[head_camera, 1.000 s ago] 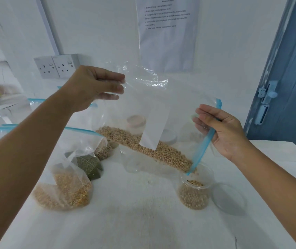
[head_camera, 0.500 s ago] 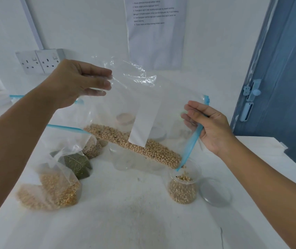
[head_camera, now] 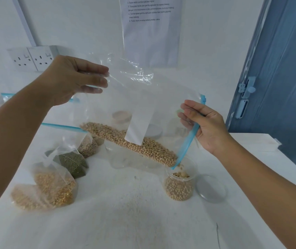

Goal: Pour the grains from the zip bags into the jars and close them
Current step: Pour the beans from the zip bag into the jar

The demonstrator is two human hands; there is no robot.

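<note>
A clear zip bag (head_camera: 143,97) is held tilted in the air above a white table (head_camera: 125,212), its blue zip edge (head_camera: 188,141) sloping down to the right. The bag's upper left corner is pinched by the left hand (head_camera: 72,79) between thumb and fingers, while the zip edge is gripped by the right hand (head_camera: 206,123), the fingers curled round the blue strip. Pale soybeans (head_camera: 131,142) are gathered in a band along the bag's lower fold, and a white label (head_camera: 138,128) is seen on the bag's face. The lowest corner of the zip edge is poised just over the mouth of an open jar (head_camera: 179,186), which is already largely filled with beans (a few are caught at the rim, mid-fall). A round lid (head_camera: 211,188) lies flat on the table just right of the jar. To the left, a bag of yellow grain (head_camera: 50,191) is slumped on the table, with a packet of dark green grain (head_camera: 73,162) behind it and a brownish one (head_camera: 88,146) beyond. More jars (head_camera: 122,117) are glimpsed through the held bag. On the wall, a double socket (head_camera: 34,58) and a printed sheet (head_camera: 150,29) are mounted.
</note>
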